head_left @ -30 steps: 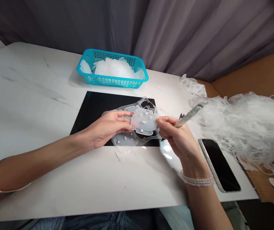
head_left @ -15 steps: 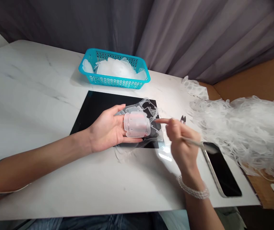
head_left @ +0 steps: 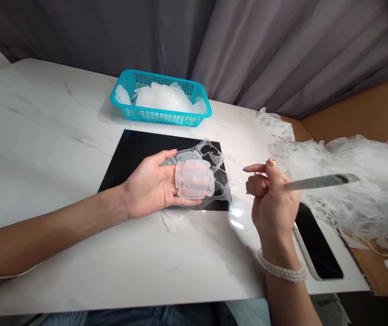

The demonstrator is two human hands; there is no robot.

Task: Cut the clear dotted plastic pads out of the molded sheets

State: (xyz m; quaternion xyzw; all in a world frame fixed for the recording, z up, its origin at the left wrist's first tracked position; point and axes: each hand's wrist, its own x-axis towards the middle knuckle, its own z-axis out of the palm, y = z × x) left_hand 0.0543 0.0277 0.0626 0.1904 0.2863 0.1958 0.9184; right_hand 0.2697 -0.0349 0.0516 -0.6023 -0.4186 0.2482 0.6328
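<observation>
My left hand (head_left: pixel 153 185) lies palm up over a black mat (head_left: pixel 139 154), fingers stretched out, and a small translucent silicone pad (head_left: pixel 194 179) rests on its fingertips. Under it on the mat lies a thin silicone sheet with cut-out holes (head_left: pixel 210 154). My right hand (head_left: pixel 271 199) hovers to the right of the mat, its fingers curled round a slim metal blade tool (head_left: pixel 319 182) that points right. The forefinger of that hand sticks out to the left.
A turquoise basket (head_left: pixel 161 115) with several translucent pads stands behind the mat. A big heap of silicone trimmings (head_left: pixel 350 181) fills the right side. A dark phone (head_left: pixel 318 246) lies under my right wrist. The white marble table (head_left: pixel 44 136) ends near my body.
My right hand let go of the pad, drew back to the right and swung the tool from pointing down-right to pointing right. My left hand turned palm up with the pad on it.
</observation>
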